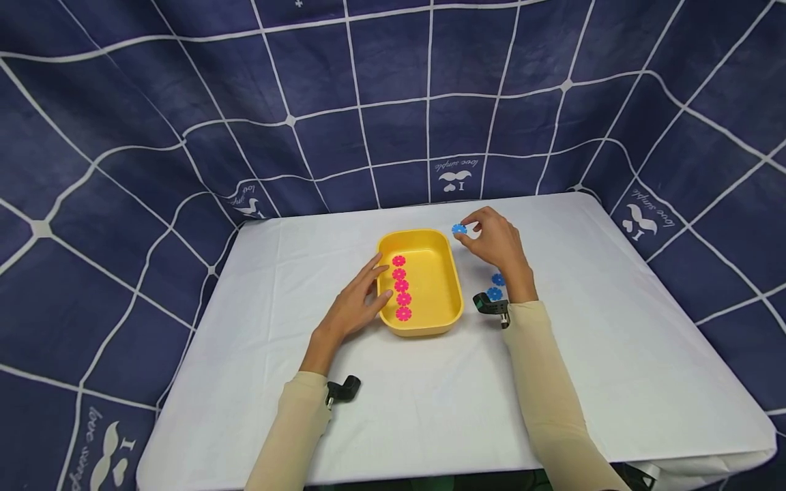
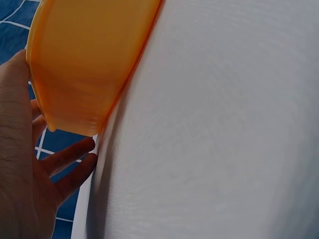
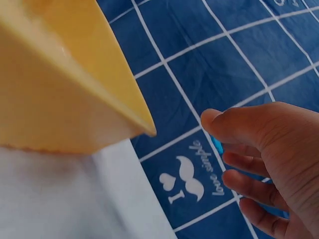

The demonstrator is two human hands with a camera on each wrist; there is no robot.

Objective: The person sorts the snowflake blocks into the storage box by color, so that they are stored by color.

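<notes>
My right hand [image 1: 496, 240] pinches a blue flower-shaped disc [image 1: 459, 230] between thumb and fingertips, just beyond the tray's far right corner. In the right wrist view only a sliver of the disc [image 3: 217, 145] shows behind the thumb. A yellow rectangular tray [image 1: 434, 293] stands mid-table. Several pink flower-shaped discs [image 1: 402, 286] form a column along its left side. My left hand [image 1: 356, 303] rests at the tray's left rim, its fingers spread and fairly straight, as the left wrist view also shows beside the tray wall [image 2: 84, 64].
Two more blue flower-shaped discs [image 1: 494, 294] lie on the white tablecloth [image 1: 405, 402], right of the tray and partly beneath the right forearm. A dark blue curtain with white grid lines [image 1: 393, 123] surrounds the table on its back and sides. Small black cameras are strapped to both wrists.
</notes>
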